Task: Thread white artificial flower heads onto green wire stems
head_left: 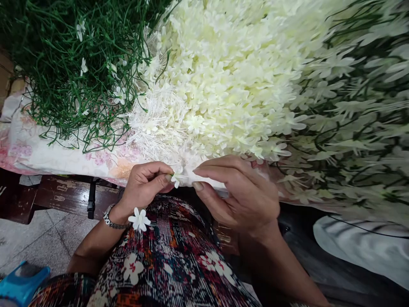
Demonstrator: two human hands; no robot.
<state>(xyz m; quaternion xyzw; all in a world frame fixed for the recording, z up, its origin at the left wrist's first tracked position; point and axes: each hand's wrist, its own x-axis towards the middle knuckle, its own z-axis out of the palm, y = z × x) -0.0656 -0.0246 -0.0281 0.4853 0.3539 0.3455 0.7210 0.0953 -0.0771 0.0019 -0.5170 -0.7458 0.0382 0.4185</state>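
Note:
My left hand (148, 185) is closed in a pinch beside the cloth-covered edge. Between its thumb and forefinger is an artificial flower stem, mostly hidden by the fingers, with a small white blossom (176, 177) at the fingertips. Another white blossom (139, 219) hangs below this hand near the wrist; whether it belongs to the same stem I cannot tell. To the right of the small blossom, my right hand (238, 194) has its thumb and forefinger tips slightly apart, with nothing visible between them. White thread-like stamens (156, 123) lie in a heap just beyond the hands.
Green artificial stems (86, 72) are piled at the left back. A large heap of cream-white petals (236, 76) fills the middle, and finished-looking white flowers on stems (348, 123) lie right. Below are a flowered cloth (70, 155), a wooden bench (70, 196) and a blue object (25, 281).

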